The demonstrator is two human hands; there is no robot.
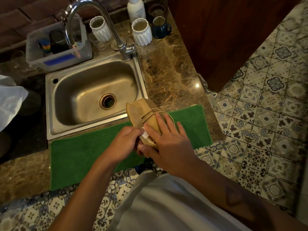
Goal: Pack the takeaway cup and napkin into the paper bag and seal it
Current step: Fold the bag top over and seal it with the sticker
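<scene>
Lying between both hands over the green mat [83, 155], paper bag [141, 112]; left hand [126, 140] pinching, right hand [165, 140] gripping.

You have one paper bag [143, 112], two white ribbed cups [100, 28], one blue mug [160, 28], one white bottle [136, 8].

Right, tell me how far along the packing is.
Done, apparently: the paper bag lies folded shut on the green mat; no cup or napkin shows outside. In hand: both hands, left hand and right hand, press a white sticker on. Left: finishing that seal.
</scene>
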